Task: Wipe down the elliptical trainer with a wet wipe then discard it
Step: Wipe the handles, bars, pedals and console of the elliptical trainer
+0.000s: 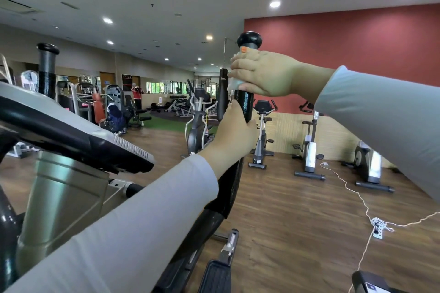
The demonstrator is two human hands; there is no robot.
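The right hand (264, 74) is wrapped around the upper part of the elliptical trainer's right handlebar (244, 102), just below its rounded black end cap (249, 39). A white wet wipe (234, 83) is pressed between the palm and the black grip, with a crumpled edge poking out under the fingers on the side facing away from the red wall (345, 54). The left hand (234, 131) is closed around the same handlebar lower down, apart from the right hand, with a short stretch of bare grip showing between them. Both arms wear pale grey sleeves (142, 209).

The handlebar stands nearly upright and curves down toward the machine's frame, where a black foot pedal (215, 278) sits near the bottom edge of the view. To the left, the trainer's console (78, 131) tilts across the frame, and beyond it rises the left handlebar (47, 69) — untouched by either hand.

Beyond the hands lies a gym room with a wooden floor (297, 209). Exercise bikes (309, 147) stand along the red wall, and a white extension cord (376, 228) trails across the floor — its power strip lies near the right edge. A black punching bag (222, 95) hangs just behind the gripped handlebar.
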